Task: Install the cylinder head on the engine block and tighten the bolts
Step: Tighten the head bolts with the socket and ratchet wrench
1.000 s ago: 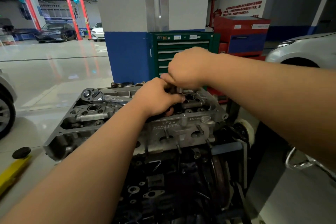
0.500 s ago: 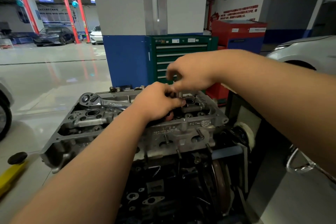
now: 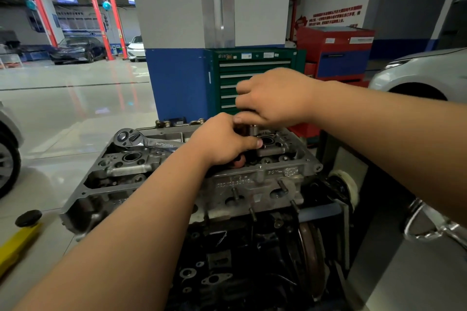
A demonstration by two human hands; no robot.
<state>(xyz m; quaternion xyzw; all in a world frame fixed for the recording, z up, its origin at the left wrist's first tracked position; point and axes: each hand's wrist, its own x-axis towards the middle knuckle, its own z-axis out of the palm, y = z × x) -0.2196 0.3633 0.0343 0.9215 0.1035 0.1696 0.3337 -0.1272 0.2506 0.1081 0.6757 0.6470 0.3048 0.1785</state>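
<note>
The grey aluminium cylinder head (image 3: 252,182) sits on the dark engine block (image 3: 227,260) in the middle of the view. A chrome ratchet wrench (image 3: 141,140) lies across the top of the head, its drive end at the left. The handle runs under my left hand (image 3: 222,144), which grips its far end with curled fingers. Just above, my right hand (image 3: 275,98) pinches the top of a short upright metal socket (image 3: 252,130) standing in the head near its right end. What the socket sits on is hidden, and the fingers are blurred.
A green tool cabinet (image 3: 252,78) and a red cart (image 3: 336,53) stand behind the engine beside a grey and blue pillar (image 3: 177,78). A white car (image 3: 419,76) is at the right. A yellow tool (image 3: 17,245) lies at the lower left on the glossy floor.
My right hand has turned over the socket and its fingers have spread out to the left. My left hand stays on the ratchet handle. The ratchet has not moved.
</note>
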